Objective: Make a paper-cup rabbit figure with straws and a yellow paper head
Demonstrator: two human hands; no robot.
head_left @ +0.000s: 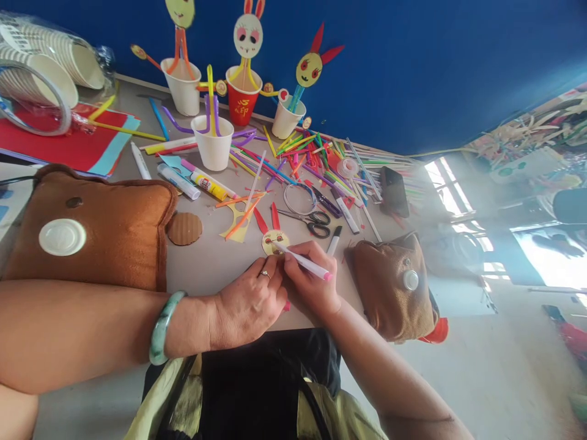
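Yellow rabbit face point(274, 236), lower edge against left hand's fingers point(273, 265).

- Red cup point(244, 98): gold Chinese characters on its front; the lower one reads 印, the stylised one above is hard to make out.
- Yellow tube point(208, 184): label print too small to read.
- Cup wrapper point(13, 33): dark print, not legible.

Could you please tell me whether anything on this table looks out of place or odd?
Thin multicoloured strips lie jumbled on the grey tabletop, looking untidy. The white paper cup holding yellow and purple stems looks unfinished: it has no face, unlike the three face-topped cup figures behind.
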